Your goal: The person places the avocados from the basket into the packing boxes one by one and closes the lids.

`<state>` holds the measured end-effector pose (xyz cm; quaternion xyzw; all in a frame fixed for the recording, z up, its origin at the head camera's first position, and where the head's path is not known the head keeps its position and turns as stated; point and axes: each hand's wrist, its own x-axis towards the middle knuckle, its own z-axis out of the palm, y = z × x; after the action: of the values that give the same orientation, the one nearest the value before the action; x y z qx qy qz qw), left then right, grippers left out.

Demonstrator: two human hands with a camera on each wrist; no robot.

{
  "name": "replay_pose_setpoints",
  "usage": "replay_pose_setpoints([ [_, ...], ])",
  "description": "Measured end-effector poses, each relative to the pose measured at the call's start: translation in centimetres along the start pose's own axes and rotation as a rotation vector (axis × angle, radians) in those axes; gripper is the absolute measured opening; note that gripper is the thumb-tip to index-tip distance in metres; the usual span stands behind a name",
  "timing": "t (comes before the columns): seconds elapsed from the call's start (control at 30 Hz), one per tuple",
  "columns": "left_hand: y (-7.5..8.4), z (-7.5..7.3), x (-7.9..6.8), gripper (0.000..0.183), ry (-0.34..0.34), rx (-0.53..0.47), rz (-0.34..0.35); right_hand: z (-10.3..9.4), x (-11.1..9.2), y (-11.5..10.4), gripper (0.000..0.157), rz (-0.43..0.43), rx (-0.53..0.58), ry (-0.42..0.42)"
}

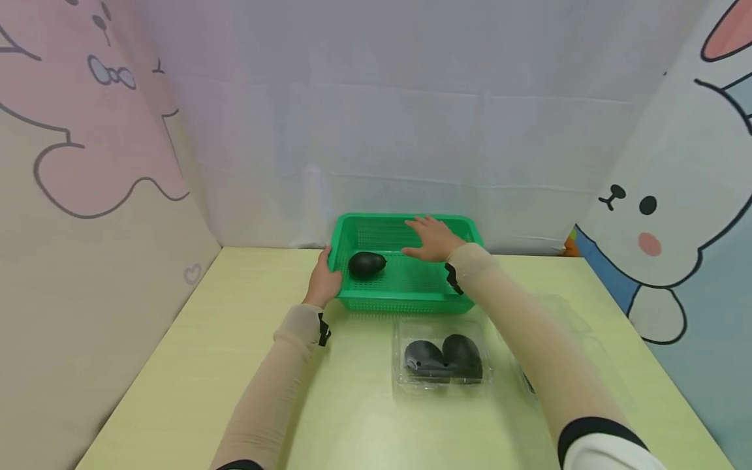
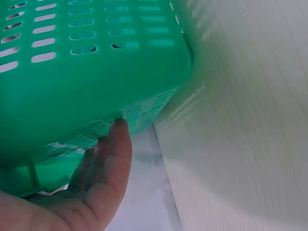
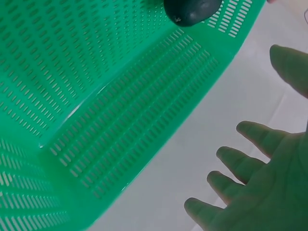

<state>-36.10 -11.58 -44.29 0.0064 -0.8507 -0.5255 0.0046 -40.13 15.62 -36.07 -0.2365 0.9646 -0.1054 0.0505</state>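
Currently, the left hand is laid against the left end of the green plastic basket, its fingers extended, unclenched; the right hand is held above the basket's right half, fingers spread, released; one dark avocado is contained at left; two boxed avocados are set nearby on the worktop.

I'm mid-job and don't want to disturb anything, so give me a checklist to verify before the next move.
1. Basket upright on the table: ok.
2. Left hand at the basket's left side: ok.
3. Basket held firmly by the left hand: cannot tell.
4. Right hand empty: ok, fingers spread.
5. Single dark fruit inside the basket: ok, toward its left.
6. Clear container emptied: not ok, two dark fruits inside.
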Motion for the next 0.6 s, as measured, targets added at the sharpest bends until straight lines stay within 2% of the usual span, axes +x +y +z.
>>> replay_pose_setpoints([
  [0.33,-0.1,0.2,0.1,0.069,0.012,0.004,0.009,1.0,1.1,-1.1,0.075,0.0,-0.058,-0.027],
  [0.6,0.1,0.1,-0.1,0.07,0.024,-0.007,0.002,0.9,2.2,-2.5,0.075,-0.007,-0.066,-0.023],
])
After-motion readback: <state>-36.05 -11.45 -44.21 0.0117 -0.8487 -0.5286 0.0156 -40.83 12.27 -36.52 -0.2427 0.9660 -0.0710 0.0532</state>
